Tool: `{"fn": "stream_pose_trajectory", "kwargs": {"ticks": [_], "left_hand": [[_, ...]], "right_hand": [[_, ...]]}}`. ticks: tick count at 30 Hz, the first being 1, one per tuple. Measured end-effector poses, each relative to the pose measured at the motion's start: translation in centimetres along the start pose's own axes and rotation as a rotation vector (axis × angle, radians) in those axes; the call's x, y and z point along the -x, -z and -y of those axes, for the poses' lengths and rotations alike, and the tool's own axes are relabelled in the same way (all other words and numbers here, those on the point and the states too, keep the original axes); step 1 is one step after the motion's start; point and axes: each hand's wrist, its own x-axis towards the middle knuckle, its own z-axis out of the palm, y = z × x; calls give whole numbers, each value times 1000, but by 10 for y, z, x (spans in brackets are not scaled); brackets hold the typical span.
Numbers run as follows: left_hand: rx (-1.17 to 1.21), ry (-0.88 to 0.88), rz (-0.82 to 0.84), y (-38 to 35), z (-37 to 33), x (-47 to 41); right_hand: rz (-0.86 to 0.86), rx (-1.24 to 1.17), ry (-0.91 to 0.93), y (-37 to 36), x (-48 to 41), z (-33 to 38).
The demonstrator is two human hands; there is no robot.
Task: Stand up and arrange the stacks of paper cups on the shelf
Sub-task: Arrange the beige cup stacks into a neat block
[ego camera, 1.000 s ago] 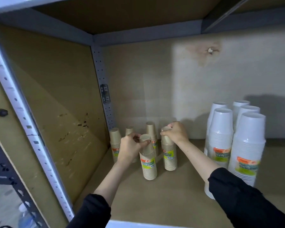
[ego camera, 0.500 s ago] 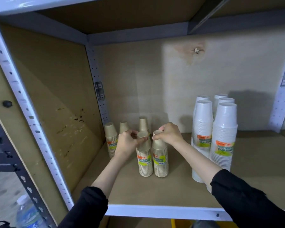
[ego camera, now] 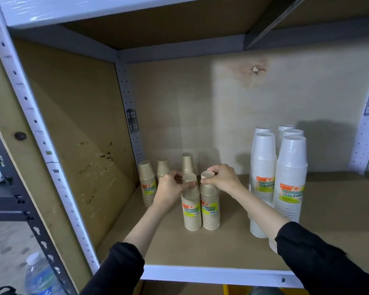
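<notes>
While the left hand (ego camera: pixel 170 186) is gripping the top of one brown stack (ego camera: pixel 191 206) and the right hand (ego camera: pixel 223 178) is pinching the top of its neighbour (ego camera: pixel 210 207), both are now standing upright and touching, closer together than a second ago. Pair is sitting front-centre on the shelf (ego camera: pixel 217 273), three brown stacks (ego camera: pixel 147 184) behind-left, white stacks (ego camera: pixel 290 182) to the right. Looks like alignment is nearly done.

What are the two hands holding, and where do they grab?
Each grips a brown paper cup stack near its top: the left hand the left stack, the right hand the right stack.
</notes>
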Motion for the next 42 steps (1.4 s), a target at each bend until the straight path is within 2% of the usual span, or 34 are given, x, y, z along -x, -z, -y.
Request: {"fn": "stream_pose_trajectory", "kwargs": {"ticks": [7, 11, 22, 28, 32, 36, 39, 42], "left_hand": [[15, 24, 89, 2, 5, -3], [25, 26, 110, 2, 3, -4], [28, 31, 126, 1, 3, -5], [37, 54, 182, 12, 5, -16], [-72, 21, 83, 29, 8, -35], [-269, -17, -25, 44, 9, -56], [-357, 4, -7, 47, 9, -76], [-374, 127, 84, 47, 8, -96]], "right_hand": [[71, 147, 0, 3, -4, 8], [85, 155, 1, 6, -6, 8], [259, 159, 39, 15, -15, 6], [148, 90, 59, 16, -28, 13], [56, 105, 87, 10, -51, 27], [62, 172, 68, -3, -83, 36], [74, 217, 49, -12, -105, 40], [99, 254, 30, -22, -121, 42]]}}
